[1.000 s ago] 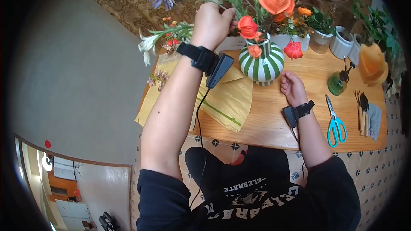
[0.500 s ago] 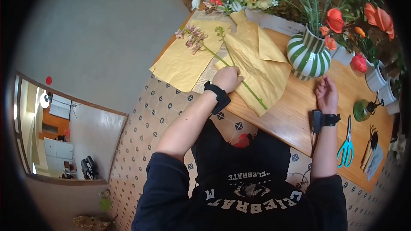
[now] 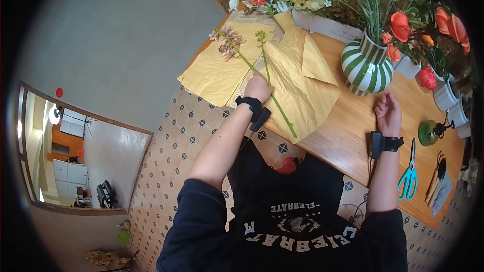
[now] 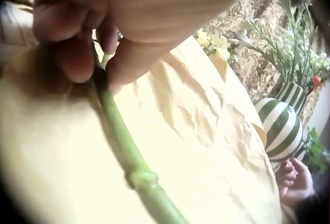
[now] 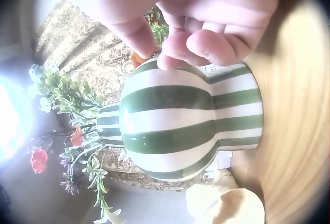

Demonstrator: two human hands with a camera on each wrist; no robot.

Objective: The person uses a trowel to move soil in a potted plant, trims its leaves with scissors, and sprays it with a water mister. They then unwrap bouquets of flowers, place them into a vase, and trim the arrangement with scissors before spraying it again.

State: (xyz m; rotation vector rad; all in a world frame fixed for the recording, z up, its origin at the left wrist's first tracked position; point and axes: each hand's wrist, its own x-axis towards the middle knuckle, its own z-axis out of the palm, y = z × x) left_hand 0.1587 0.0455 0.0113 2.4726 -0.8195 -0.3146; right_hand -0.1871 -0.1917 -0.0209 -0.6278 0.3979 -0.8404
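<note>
In the head view my left hand (image 3: pixel 258 88) pinches the green stem (image 3: pixel 283 113) of a flower spray with dusty-pink blossoms (image 3: pixel 230 43), over yellow wrapping paper (image 3: pixel 315 95). Thumb and fingertips close around that stem in the left wrist view, where a knobby joint (image 4: pixel 143 178) shows below them. My right hand (image 3: pixel 389 115) rests by the table's front side, fingers loosely curled and holding nothing. Just beyond it stands a green-and-white striped vase (image 3: pixel 367 68) with several flowers in it. In the right wrist view the fingertips overlap the side of the vase (image 5: pixel 170 115).
Teal-handled scissors (image 3: pixel 409 179) lie right of my right arm. Beyond them are small garden tools (image 3: pixel 434 184) on a grey cloth and a green glass bottle (image 3: pixel 428 132). White pots (image 3: pixel 444 94) and a white planter box (image 3: pixel 327 26) line the back.
My left hand has come down from the flowers by the vase to the stem on the paper, and the stem has since shifted slightly left. My right hand stays beside the vase.
</note>
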